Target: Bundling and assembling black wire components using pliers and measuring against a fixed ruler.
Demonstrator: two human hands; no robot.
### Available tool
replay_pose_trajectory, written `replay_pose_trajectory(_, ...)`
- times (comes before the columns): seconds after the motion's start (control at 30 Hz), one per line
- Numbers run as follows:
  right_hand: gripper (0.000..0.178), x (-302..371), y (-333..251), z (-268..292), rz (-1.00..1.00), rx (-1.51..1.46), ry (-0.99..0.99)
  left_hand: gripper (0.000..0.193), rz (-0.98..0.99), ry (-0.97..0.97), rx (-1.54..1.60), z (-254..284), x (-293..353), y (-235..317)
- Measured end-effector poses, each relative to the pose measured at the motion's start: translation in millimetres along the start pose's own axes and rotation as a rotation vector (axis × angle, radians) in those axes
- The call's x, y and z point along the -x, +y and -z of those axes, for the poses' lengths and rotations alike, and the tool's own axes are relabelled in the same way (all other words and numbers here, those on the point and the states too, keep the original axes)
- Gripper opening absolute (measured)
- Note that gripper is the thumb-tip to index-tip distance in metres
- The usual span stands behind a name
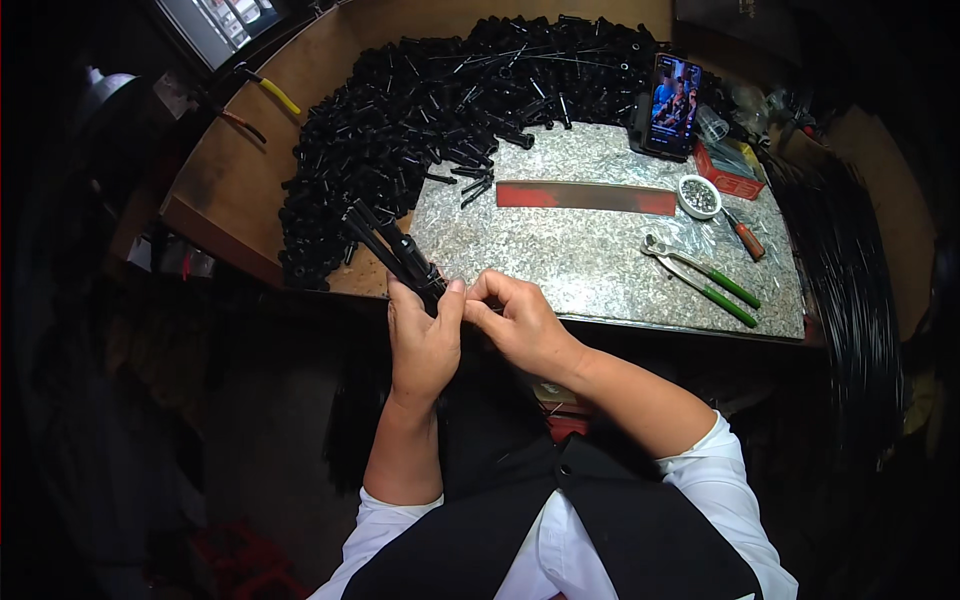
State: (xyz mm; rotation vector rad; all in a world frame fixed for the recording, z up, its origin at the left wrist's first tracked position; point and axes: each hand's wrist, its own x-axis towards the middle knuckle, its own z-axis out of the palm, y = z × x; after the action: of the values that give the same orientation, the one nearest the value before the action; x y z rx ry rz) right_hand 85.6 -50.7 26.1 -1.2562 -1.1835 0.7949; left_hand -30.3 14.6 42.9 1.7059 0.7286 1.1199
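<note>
My left hand (424, 340) is wrapped round a bundle of slim black rods (392, 243), which sticks up past my fingers and leans to the left. I cannot tell what kind of part it is. My right hand (522, 318) meets it at the bundle's lower end, thumb and fingers pinched together. Whatever lies between those fingertips is hidden. Both hands are at the near edge of the speckled grey worktop (560, 260), just left of its middle. Beyond them rises a large heap of small black tubular parts (400, 130), some with shiny metal pins.
On the worktop lie a worn red flat bar (585, 198), green-handled pincers (702, 282), a white bowl of small metal pieces (699, 197) and a screwdriver (748, 240). A lit phone (672, 108) stands behind, beside a red box (730, 170). Long black rods (845, 300) hang at the right.
</note>
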Motion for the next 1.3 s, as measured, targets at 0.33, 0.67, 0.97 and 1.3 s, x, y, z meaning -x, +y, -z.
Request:
replay_pose_trajectory(0.33, 0.020, -5, 10, 8, -0.120, -0.182, -0.157, 0.021, -0.013, -0.019, 0.146, 2, 4, 2)
replay_pose_trajectory(0.67, 0.018, -2, 12, 9, -0.177, -0.269, -0.207, 0.015, -0.133, -0.171, 0.110, 11, 5, -3)
replay_pose_trajectory(0.97, 0.016, 14, 9, 25, -0.049, -0.156, -0.102, 0.015, -0.091, -0.208, 0.197, -5, 17, 3)
replay_pose_trajectory(1.3, 0.025, 64, -22, 152, 0.145, 0.726, 0.269, 0.013, -0.022, -0.101, 0.471, -5, 9, 2)
